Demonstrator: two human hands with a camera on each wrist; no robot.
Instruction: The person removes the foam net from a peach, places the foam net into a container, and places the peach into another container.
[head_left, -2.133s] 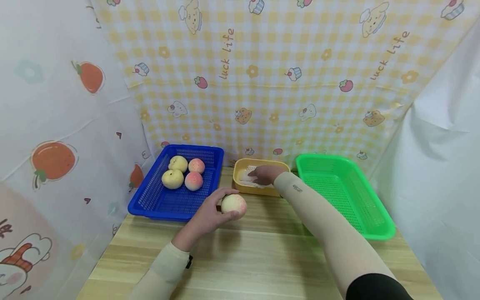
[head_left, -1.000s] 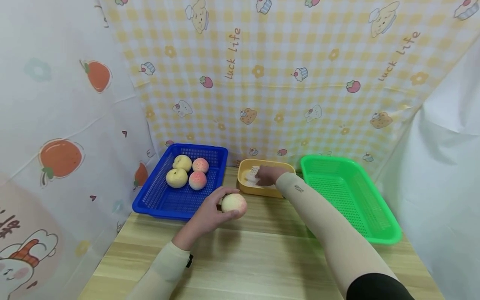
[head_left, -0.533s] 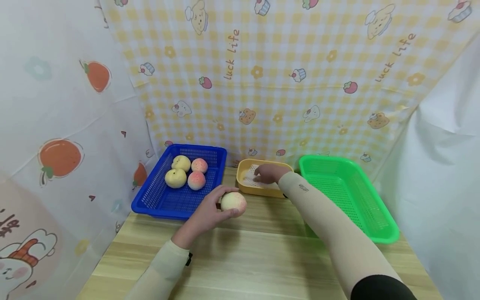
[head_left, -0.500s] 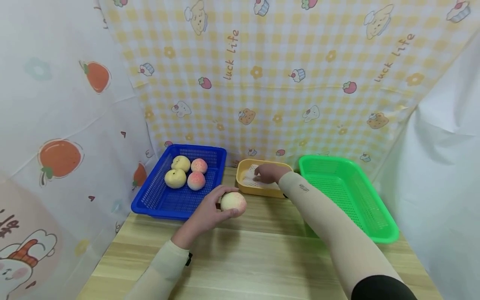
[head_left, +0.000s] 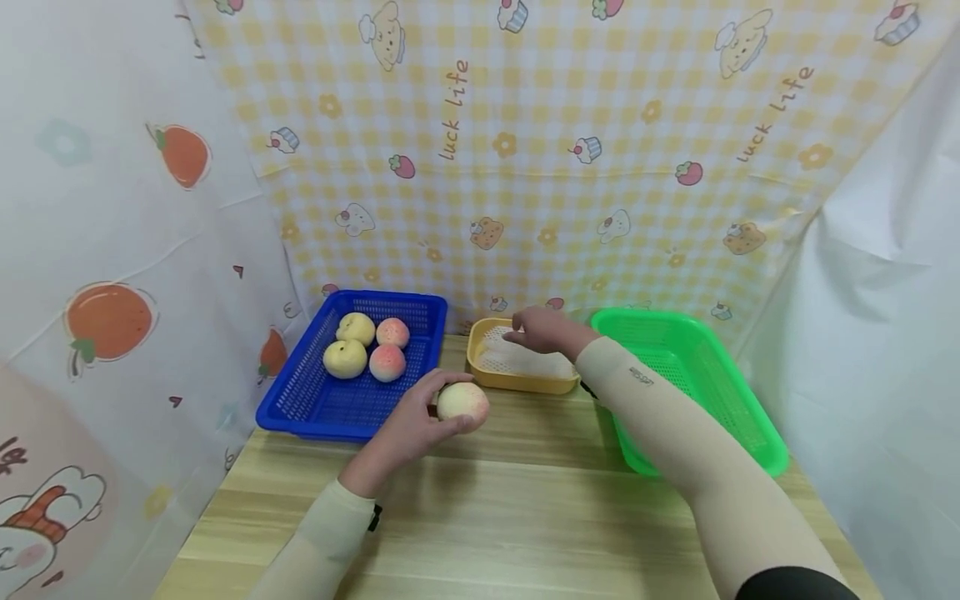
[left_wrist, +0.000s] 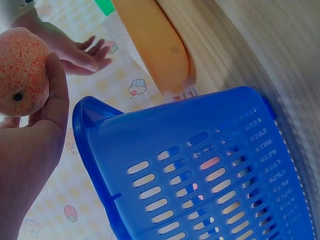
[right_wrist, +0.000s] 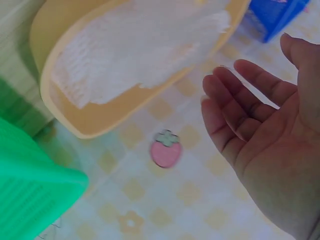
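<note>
My left hand (head_left: pixel 411 427) grips a pale peach with a pink blush (head_left: pixel 462 407) above the table, in front of the blue basket's right corner. In the left wrist view the same peach (left_wrist: pixel 22 72) shows red speckles and a small dark spot. My right hand (head_left: pixel 551 327) is over the back of the yellow box (head_left: pixel 525 382), fingers loosely bent and apart, holding nothing. White mesh netting (head_left: pixel 517 354) lies inside that box. The right wrist view shows the right hand's (right_wrist: pixel 265 115) bare palm beside the box, separate from the netting (right_wrist: pixel 135 50).
At the left stands a blue basket (head_left: pixel 330 423) with two yellowish fruits (head_left: pixel 345 359) and two pink peaches (head_left: pixel 387 363). A green basket (head_left: pixel 750 417) is on the right, partly behind the right forearm. Patterned cloth (head_left: pixel 525 192) rises behind the wooden table (head_left: pixel 495 525).
My right hand has risen out of the yellow box, away from the netting, and its forearm has shifted right. My left hand still holds the peach at nearly the same place.
</note>
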